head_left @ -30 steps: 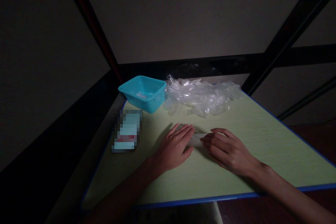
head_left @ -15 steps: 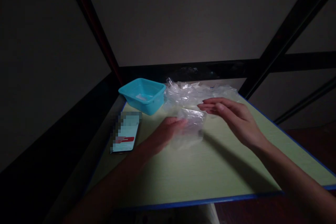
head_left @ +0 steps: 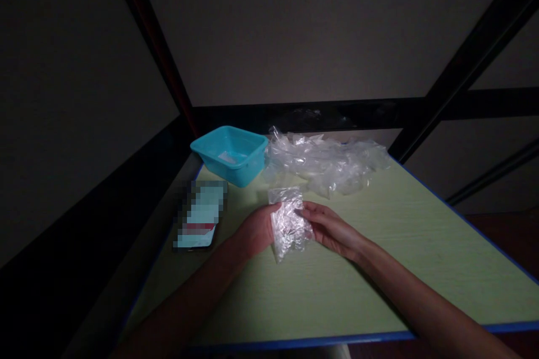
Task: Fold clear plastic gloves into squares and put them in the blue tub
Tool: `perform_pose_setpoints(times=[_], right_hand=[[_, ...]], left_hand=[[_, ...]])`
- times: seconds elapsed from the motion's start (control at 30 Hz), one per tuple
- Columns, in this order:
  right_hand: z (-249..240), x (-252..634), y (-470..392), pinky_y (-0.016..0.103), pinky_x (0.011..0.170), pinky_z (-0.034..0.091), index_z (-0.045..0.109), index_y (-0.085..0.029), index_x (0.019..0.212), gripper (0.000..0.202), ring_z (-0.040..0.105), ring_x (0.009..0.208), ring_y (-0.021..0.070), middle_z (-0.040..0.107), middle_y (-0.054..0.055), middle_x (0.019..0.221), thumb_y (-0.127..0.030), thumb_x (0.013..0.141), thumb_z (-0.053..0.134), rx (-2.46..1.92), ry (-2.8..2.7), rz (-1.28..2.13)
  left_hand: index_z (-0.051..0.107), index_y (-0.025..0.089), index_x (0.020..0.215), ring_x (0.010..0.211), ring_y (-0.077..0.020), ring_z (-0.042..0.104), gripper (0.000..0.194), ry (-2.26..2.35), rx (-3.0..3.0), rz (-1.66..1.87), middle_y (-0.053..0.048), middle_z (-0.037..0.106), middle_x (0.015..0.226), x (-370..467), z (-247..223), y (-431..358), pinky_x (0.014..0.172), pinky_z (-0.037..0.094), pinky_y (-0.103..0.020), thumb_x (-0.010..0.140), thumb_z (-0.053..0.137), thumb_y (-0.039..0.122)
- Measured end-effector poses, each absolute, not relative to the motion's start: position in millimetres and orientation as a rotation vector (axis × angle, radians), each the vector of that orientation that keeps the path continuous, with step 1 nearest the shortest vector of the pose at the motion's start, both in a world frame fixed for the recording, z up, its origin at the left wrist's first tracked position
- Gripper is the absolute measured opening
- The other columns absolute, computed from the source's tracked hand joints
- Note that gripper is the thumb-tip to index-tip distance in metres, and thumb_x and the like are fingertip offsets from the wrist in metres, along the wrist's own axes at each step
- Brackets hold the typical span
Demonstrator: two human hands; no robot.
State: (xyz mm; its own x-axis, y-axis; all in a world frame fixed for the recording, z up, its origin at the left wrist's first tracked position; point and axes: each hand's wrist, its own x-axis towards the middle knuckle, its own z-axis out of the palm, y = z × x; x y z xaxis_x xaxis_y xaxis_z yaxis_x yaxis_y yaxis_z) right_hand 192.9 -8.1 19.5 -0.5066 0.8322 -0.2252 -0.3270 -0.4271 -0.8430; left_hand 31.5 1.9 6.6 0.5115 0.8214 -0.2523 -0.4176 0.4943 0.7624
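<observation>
A folded piece of clear, crinkled plastic point(head_left: 289, 224) is held upright between my hands above the middle of the table. My left hand point(head_left: 259, 227) grips its left edge, the thumb lying on the near face. On the right edge, my right hand point(head_left: 330, 227) holds it with thumb and fingers. Behind my hands lies a loose heap of clear plastic bags point(head_left: 332, 160).
A blue plastic basket point(head_left: 246, 171) stands at the back left of the pale green table point(head_left: 357, 291), with a small pale item inside. In front of the basket lies a phone point(head_left: 206, 213) with a lit screen. A wall rises behind the table.
My right hand has come down and left from near the bag heap and taken hold of the plastic. The plastic has moved slightly nearer and looks more compact.
</observation>
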Motion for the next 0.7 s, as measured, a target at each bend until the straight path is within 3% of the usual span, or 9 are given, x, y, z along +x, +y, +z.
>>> perform_pose_setpoints(times=[0.27,0.47,0.7], right_hand=[[18.6,193.2,-9.1,0.015,0.061,0.05,0.066,-0.016,0.088,0.035,0.061,0.063,0.0069,0.068,0.0,0.077,-0.025,0.058,0.08,-0.974,-1.021,1.962],[16.6,195.7,-8.3,0.019,0.052,0.046,0.065,-0.015,0.082,0.032,0.054,0.054,0.0067,0.065,0.0,0.07,-0.027,0.056,0.079,-1.075,-1.11,1.883],[17.9,200.1,-7.3,0.021,0.055,0.045,0.06,-0.015,0.069,0.027,0.052,0.052,0.0063,0.059,-0.004,0.061,-0.028,0.054,0.079,-1.165,-1.102,1.875]], left_hand=[[0.065,0.01,0.079,0.07,-0.0225,0.064,0.021,0.697,0.562,0.906,-0.007,0.068,0.069,31.0,4.0,-4.6,0.071,0.046,-0.034,0.058,0.061,0.012],[0.064,0.011,0.074,0.079,-0.0257,0.065,0.016,0.696,0.601,0.97,-0.007,0.067,0.067,31.5,7.2,-7.6,0.078,0.045,-0.038,0.059,0.061,0.012],[0.063,0.011,0.07,0.072,-0.0224,0.064,0.013,0.711,0.602,0.999,-0.006,0.067,0.064,31.8,3.3,-7.5,0.072,0.045,-0.033,0.057,0.064,0.013]])
